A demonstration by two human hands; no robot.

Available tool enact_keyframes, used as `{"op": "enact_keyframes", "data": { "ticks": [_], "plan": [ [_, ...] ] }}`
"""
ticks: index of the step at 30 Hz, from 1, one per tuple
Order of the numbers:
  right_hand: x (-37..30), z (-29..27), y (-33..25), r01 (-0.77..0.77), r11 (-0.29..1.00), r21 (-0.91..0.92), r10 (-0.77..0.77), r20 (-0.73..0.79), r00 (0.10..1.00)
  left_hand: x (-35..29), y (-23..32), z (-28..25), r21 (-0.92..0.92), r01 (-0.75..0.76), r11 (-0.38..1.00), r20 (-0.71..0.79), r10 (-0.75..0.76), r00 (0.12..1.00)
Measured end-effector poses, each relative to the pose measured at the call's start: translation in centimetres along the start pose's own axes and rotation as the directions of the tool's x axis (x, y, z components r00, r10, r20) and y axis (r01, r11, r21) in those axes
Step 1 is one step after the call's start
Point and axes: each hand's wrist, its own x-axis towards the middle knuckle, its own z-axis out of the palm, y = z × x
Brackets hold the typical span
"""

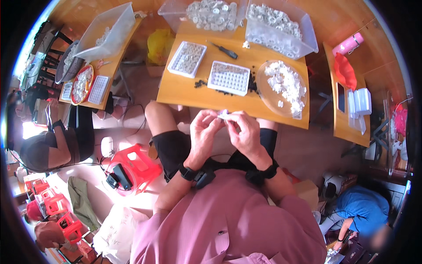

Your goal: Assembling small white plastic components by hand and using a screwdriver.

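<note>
My left hand [203,132] and my right hand [245,131] meet just in front of the wooden table's near edge [184,94], pinching one small white plastic part [223,115] between their fingertips. Beyond them on the table lie a white grid tray [229,78] with small black pieces [200,83] scattered beside it, and a second grid tray [187,59] to its left. A clear round plate [263,86] heaped with white parts [288,84] sits at the right. A black-handled screwdriver [224,50] lies further back.
Two clear bins [281,37] of white parts stand at the table's far edge. A person in dark clothes [57,145] sits at a left table [115,66] with trays. A red stool [134,165] is at my left knee. Another table [347,123] stands right; a person in blue [362,207] crouches below.
</note>
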Motion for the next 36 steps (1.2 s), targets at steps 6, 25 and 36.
{"op": "enact_keyframes", "data": {
  "ticks": [6, 25, 36],
  "plan": [
    [-0.6, 0.4, 0.0, -0.026, 0.999, 0.039, 0.024, 0.046, 0.999, -0.1, -0.7, -1.1, 0.040, 0.044, 0.998, -0.052, -0.042, 0.998],
    [19.0, -6.4, 5.9, -0.306, 0.877, 0.370, 0.343, -0.038, 0.938, -0.9, 0.7, -3.7, 0.178, 0.225, 0.958, -0.019, -0.226, 0.974],
    [18.6, -0.5, 20.5, -0.198, 0.847, -0.493, 0.286, 0.109, 0.952, -1.3, 1.5, -4.0, 0.163, 0.197, 0.967, -0.022, -0.196, 0.980]
  ]
}}
